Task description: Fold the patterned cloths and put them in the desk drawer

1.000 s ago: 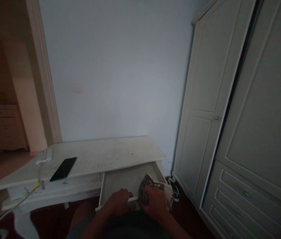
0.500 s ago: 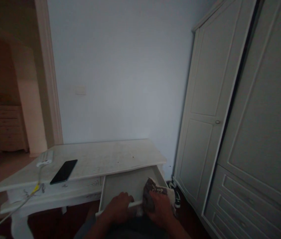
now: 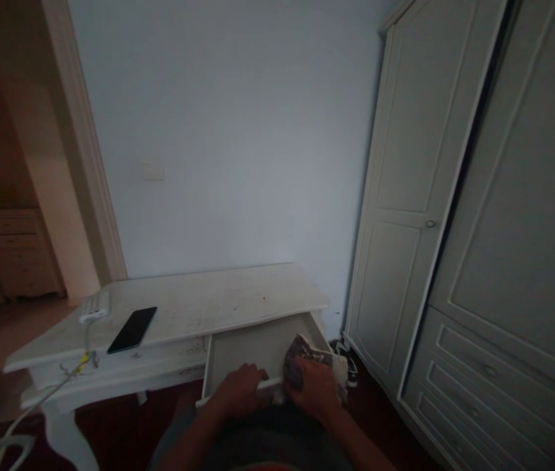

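Our left hand (image 3: pixel 242 388) grips the drawer front (image 3: pixel 271 383), and beside it our right hand (image 3: pixel 315 387) clutches the cloth (image 3: pixel 325 357), whose folds could snag there if we drag it.

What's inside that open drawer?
I can see the drawer's pale bottom toward the back. The left hand, right hand and patterned cloth cover parts near the front, so anything behind them can't be seen.
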Demonstrator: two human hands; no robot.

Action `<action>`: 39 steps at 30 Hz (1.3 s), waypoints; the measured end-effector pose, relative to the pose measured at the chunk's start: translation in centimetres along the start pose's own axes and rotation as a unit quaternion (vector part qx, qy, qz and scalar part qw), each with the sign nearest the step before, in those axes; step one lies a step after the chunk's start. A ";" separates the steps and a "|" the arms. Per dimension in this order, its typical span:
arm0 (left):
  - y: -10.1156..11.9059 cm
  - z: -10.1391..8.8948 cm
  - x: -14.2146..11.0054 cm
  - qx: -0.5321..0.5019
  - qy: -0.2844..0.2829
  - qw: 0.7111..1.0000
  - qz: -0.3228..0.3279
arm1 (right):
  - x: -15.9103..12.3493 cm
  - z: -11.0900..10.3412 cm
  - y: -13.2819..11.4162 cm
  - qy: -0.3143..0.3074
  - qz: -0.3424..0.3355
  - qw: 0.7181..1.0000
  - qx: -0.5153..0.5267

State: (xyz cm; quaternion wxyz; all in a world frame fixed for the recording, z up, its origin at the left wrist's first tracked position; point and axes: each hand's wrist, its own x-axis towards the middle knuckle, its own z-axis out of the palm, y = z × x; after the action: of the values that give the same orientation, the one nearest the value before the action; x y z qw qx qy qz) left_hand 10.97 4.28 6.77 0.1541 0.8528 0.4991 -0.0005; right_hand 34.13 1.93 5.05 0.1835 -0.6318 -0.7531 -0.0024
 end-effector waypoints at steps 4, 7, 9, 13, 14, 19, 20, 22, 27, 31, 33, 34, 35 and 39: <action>-0.1 -0.1 -0.2 -0.011 -0.007 1.000 -0.017 | -0.1 0.8 -5.0 -0.041 -0.055 0.997 0.026; -0.4 -0.2 -0.4 -0.024 -0.008 0.999 -0.028 | -0.3 2.1 -7.0 -0.048 -0.071 0.996 0.036; -0.5 -0.2 -0.5 -0.030 -0.006 0.999 -0.028 | -0.5 2.7 -7.1 -0.041 -0.078 0.995 0.040; -0.1 -0.5 -0.6 -0.034 -0.003 0.999 -0.032 | -0.8 3.0 -6.1 -0.036 -0.095 0.994 0.044; 0.1 -0.6 -0.6 -0.035 -0.002 0.999 -0.035 | -0.8 3.0 -6.0 -0.035 -0.096 0.994 0.044; 0.3 -0.8 -0.9 -0.038 -0.002 0.999 -0.034 | -0.5 2.7 -6.3 -0.032 -0.086 0.995 0.047; 0.2 -0.7 -0.8 -0.039 -0.002 0.999 -0.033 | -0.4 2.6 -6.4 -0.036 -0.086 0.994 0.048; -0.1 -0.5 -0.7 -0.039 -0.003 0.999 -0.033 | -0.4 2.6 -6.4 -0.045 -0.087 0.994 0.045; -0.5 -0.2 -0.4 -0.039 -0.003 0.999 -0.027 | -0.6 2.6 -6.2 -0.043 -0.092 0.994 0.046; -0.3 -0.3 -0.3 -0.031 0.000 0.999 -0.008 | -0.7 2.8 -6.1 -0.045 -0.104 0.993 0.046; -0.1 -0.2 -0.2 -0.021 0.004 1.000 -0.003 | -0.7 2.8 -5.4 -0.053 -0.108 0.992 0.037; 0.0 -0.2 -0.2 -0.014 0.007 1.000 -0.003 | -0.8 2.7 -4.7 -0.054 -0.109 0.992 0.032; 0.0 -0.1 -0.2 -0.008 0.010 1.000 -0.003 | -0.8 2.6 -3.8 -0.052 -0.108 0.992 0.027; -0.3 0.2 -0.1 0.002 0.009 1.000 0.005 | -0.7 1.4 1.7 -0.033 -0.059 0.998 0.001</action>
State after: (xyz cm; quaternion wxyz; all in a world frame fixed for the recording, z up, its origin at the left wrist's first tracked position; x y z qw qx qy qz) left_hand 10.73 4.26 6.54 0.1481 0.8557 0.4957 0.0069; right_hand 35.45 1.92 3.12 0.1584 -0.5855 -0.7950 0.0081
